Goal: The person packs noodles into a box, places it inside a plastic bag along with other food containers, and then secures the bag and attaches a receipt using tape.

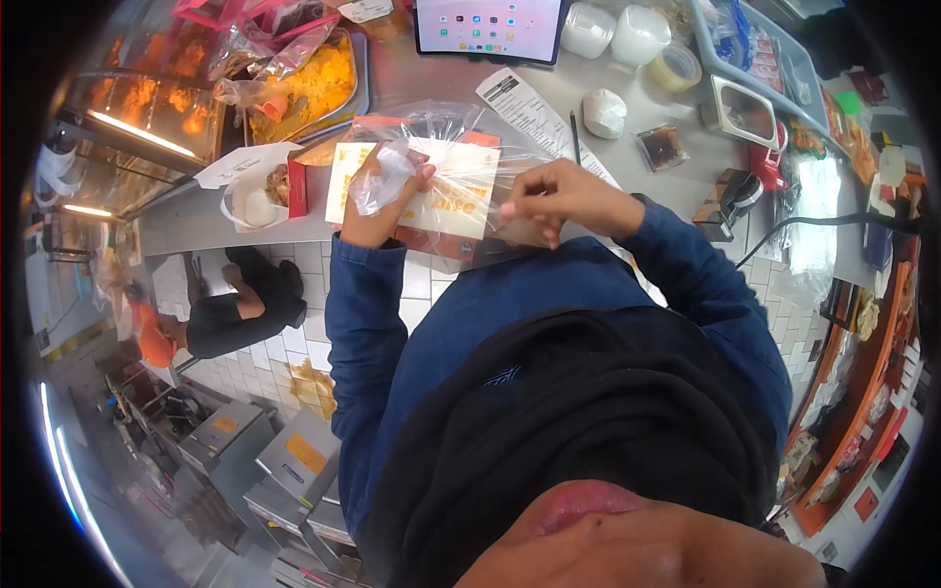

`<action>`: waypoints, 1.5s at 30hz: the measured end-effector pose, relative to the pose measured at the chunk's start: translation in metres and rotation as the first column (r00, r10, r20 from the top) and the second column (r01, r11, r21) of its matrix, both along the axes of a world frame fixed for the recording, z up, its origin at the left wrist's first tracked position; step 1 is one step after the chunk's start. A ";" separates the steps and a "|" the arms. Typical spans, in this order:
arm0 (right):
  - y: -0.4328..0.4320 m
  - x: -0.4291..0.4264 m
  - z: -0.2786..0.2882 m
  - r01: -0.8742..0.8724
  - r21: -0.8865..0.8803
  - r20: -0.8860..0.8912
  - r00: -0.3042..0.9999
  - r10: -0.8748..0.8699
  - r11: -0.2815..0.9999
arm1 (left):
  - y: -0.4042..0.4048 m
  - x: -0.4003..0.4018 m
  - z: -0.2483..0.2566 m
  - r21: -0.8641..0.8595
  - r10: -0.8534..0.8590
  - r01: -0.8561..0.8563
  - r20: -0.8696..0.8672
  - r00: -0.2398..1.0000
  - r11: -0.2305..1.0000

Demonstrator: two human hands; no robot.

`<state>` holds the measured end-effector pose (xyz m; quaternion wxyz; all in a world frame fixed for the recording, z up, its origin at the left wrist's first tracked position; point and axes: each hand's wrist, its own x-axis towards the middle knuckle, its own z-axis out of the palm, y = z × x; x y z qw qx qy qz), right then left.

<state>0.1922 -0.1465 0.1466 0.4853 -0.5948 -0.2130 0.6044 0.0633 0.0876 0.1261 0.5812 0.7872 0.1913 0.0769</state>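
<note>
A clear plastic bag [441,154] lies drawn together over a printed food box [459,195] at the steel counter's front edge. My left hand [390,187] grips the bunched top of this bag above the box's left part. Just right of the box hovers my right hand [551,202], its fingers curled close to the plastic; whether they pinch any of it cannot be told. Left of the bag stands an open red and white carton [296,189] with a browned food piece and a white lidded cup [259,209] in it. A long printed receipt [526,110] lies behind my right hand.
A tray of yellow food [323,81] stands back left, near a lit display case [140,132]. Behind are a tablet [489,29], white containers [639,35], a paper-wrapped round item [604,114] and a sauce packet [662,147]. At right stands a tape dispenser [728,202]. Another person [228,309] is at left.
</note>
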 end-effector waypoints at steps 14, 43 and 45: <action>0.057 -0.041 -0.033 0.453 0.043 -0.256 0.867 -0.428 0.891 | -0.059 -0.013 0.026 0.745 0.050 -0.120 0.115 0.992 0.656; 0.057 -0.056 -0.042 0.344 0.218 0.119 0.919 -0.375 0.913 | -0.074 -0.015 0.020 0.540 0.181 -0.268 0.209 0.961 0.798; 0.057 -0.056 -0.037 0.313 0.221 0.135 0.928 -0.347 0.924 | -0.074 -0.014 0.017 0.453 0.216 -0.314 0.255 0.943 0.835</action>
